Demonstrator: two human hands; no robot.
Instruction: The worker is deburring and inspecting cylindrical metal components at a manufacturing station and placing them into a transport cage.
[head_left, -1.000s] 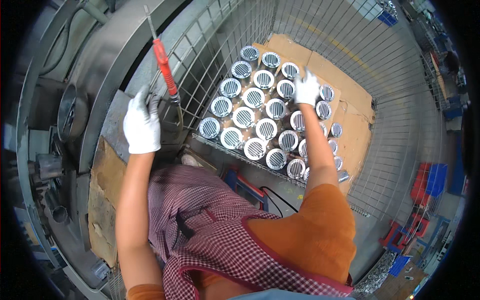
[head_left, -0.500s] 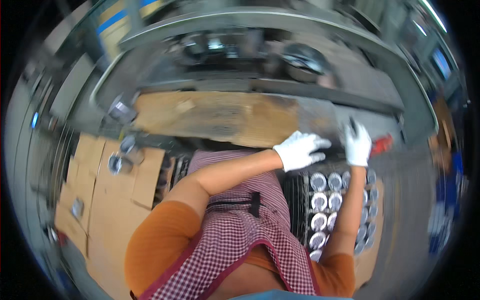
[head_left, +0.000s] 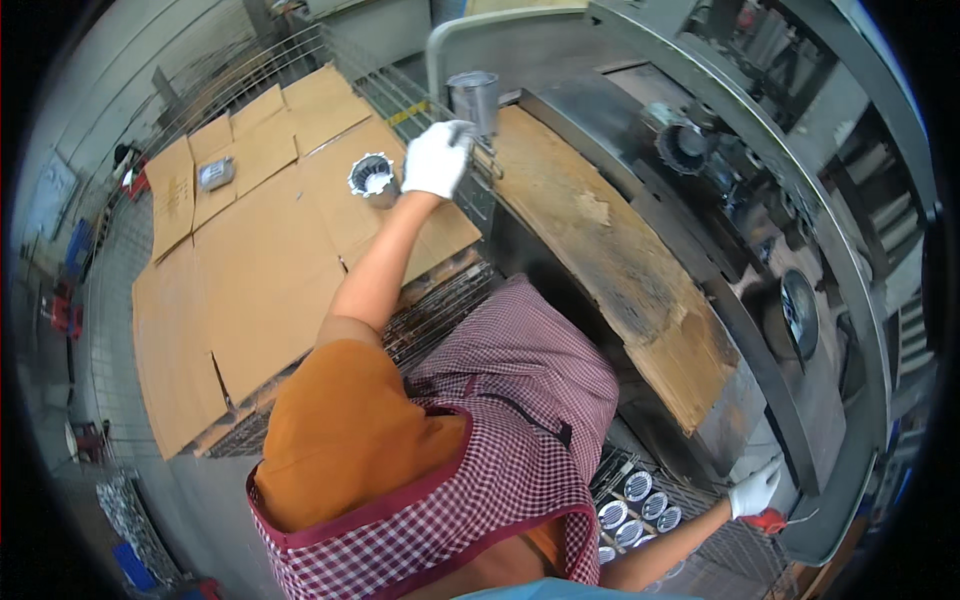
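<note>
Flattened cardboard (head_left: 250,290) on a stack at left, wire mesh around it. Toothed-rim metal cup (head_left: 374,176) stands on the cardboard, near its bench-side edge; small grey piece (head_left: 215,173) lies farther out. Workbench ahead, topped by a stained cardboard strip (head_left: 620,260); metal can (head_left: 474,98) upright at the strip's far end. Curved metal frame (head_left: 868,330) arches along the bench's right side, round black-rimmed part (head_left: 797,314) inside it. Lower right: slotted round pieces (head_left: 638,486) in rows in a wire basket, partly hidden by the right forearm.

Left hand (head_left: 437,160), white glove, between cup and can, overlapping the can's lower side in view. Fingers bent, slightly blurred; can't tell how far apart or whether they grip the can. Right hand (head_left: 756,491), also gloved, just beside a red air gun (head_left: 768,520); fingers look stretched out, close together; contact with the gun unclear.
</note>
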